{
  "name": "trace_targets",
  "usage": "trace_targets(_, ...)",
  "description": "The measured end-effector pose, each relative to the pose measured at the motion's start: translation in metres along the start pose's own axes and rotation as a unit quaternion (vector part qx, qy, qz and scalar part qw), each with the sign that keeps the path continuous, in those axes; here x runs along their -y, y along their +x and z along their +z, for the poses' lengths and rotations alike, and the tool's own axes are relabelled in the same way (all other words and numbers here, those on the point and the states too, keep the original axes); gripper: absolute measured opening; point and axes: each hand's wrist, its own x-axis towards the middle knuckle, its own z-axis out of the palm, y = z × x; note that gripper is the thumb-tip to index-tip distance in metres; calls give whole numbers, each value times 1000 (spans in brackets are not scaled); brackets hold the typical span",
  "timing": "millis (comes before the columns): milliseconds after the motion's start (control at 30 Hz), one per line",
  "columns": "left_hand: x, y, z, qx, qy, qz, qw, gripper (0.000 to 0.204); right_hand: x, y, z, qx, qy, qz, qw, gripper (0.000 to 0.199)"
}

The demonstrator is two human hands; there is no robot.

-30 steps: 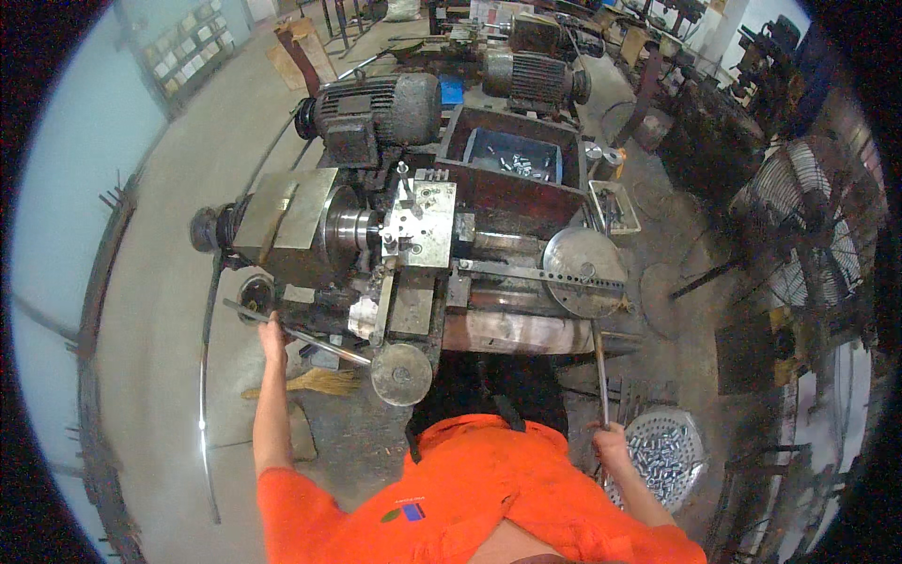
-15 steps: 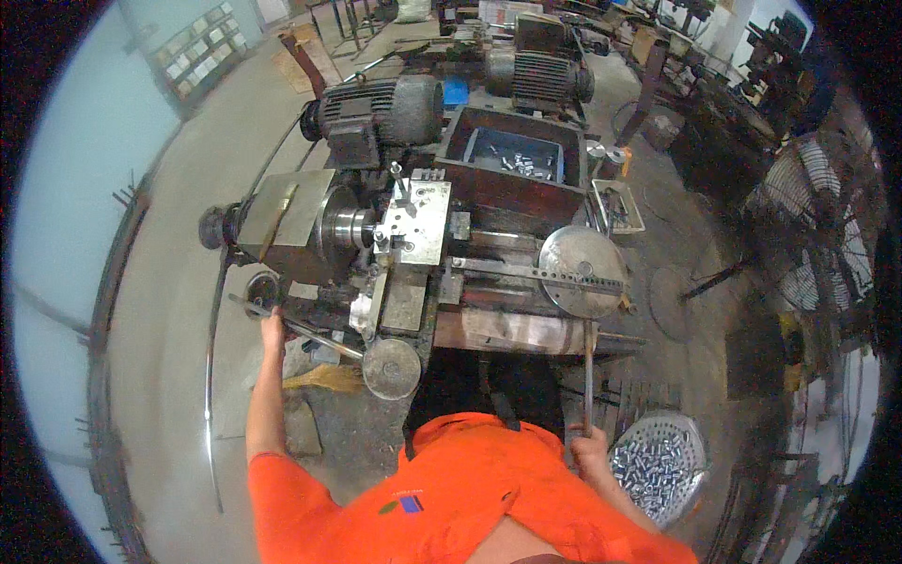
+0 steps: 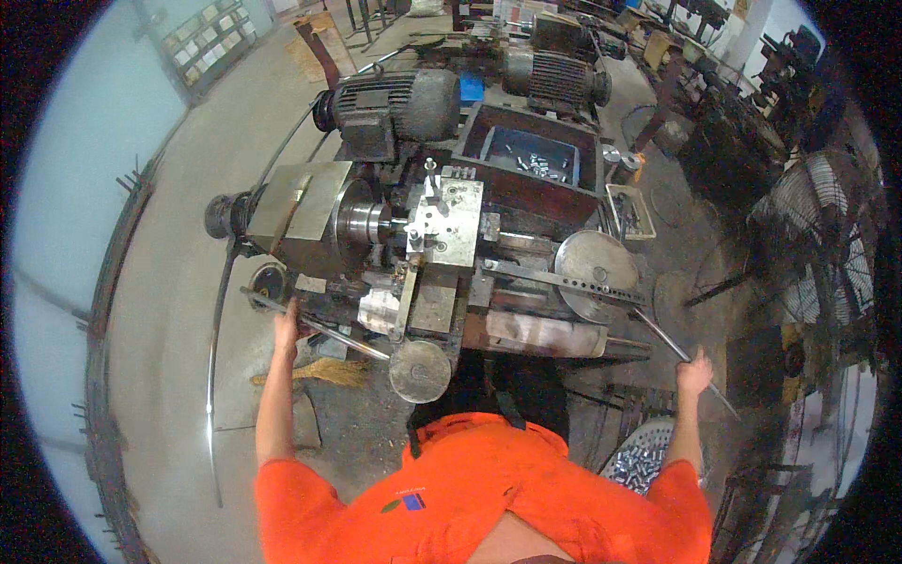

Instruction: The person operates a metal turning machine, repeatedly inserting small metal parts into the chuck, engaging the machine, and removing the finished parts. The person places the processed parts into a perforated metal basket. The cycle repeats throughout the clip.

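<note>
I stand at a grey metal lathe (image 3: 413,244) in an orange shirt. My left hand (image 3: 285,326) grips a long steel lever (image 3: 324,329) that runs along the machine's front left. My right hand (image 3: 693,372) holds a thin metal rod handle (image 3: 672,348) that slants down from a round grey disc (image 3: 594,263) at the machine's right. A round handwheel (image 3: 419,370) sits at the front between my arms. The chuck (image 3: 362,223) and the tool block (image 3: 446,221) lie near the middle of the machine.
A dark tray (image 3: 536,164) behind the lathe holds several small metal parts. A perforated white basket (image 3: 644,461) of parts sits on the floor by my right arm. Two motors (image 3: 395,103) stand behind. A standing fan (image 3: 827,244) is at the right. A straw broom (image 3: 315,373) lies on the concrete floor.
My right hand has swung the rod handle outward to the right and upward. The left hand stays on the lever. The view has shifted slightly.
</note>
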Motion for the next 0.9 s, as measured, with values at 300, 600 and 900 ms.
trace_targets(300,110,41,-50,65,557,130,818,49,79,-118,-10,-10,255,-110,961,72)
trace_targets(600,142,-7,40,-158,441,107,877,36,119,-145,-2,119,372,-113,913,33)
trace_targets(900,163,31,-16,74,629,201,747,36,139,-115,-46,122,367,-142,911,33)
